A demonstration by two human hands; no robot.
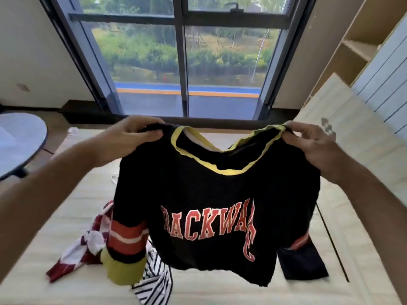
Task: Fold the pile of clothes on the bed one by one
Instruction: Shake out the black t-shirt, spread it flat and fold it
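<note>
A black sweater (204,188) with a yellow neckline, red lettering and orange-and-yellow sleeve cuffs hangs in the air in front of me, above the bed (66,216). My left hand (130,139) grips its left shoulder. My right hand (312,144) pinches its right shoulder at the yellow trim. Under the sweater lie a dark red and white garment (83,247) and a black-and-white striped garment (154,280), both partly hidden by it.
A round grey table (19,139) stands at the left beside the bed. A large window (182,58) fills the wall ahead. Wooden shelves (356,47) and a light wooden board (352,128) are at the right.
</note>
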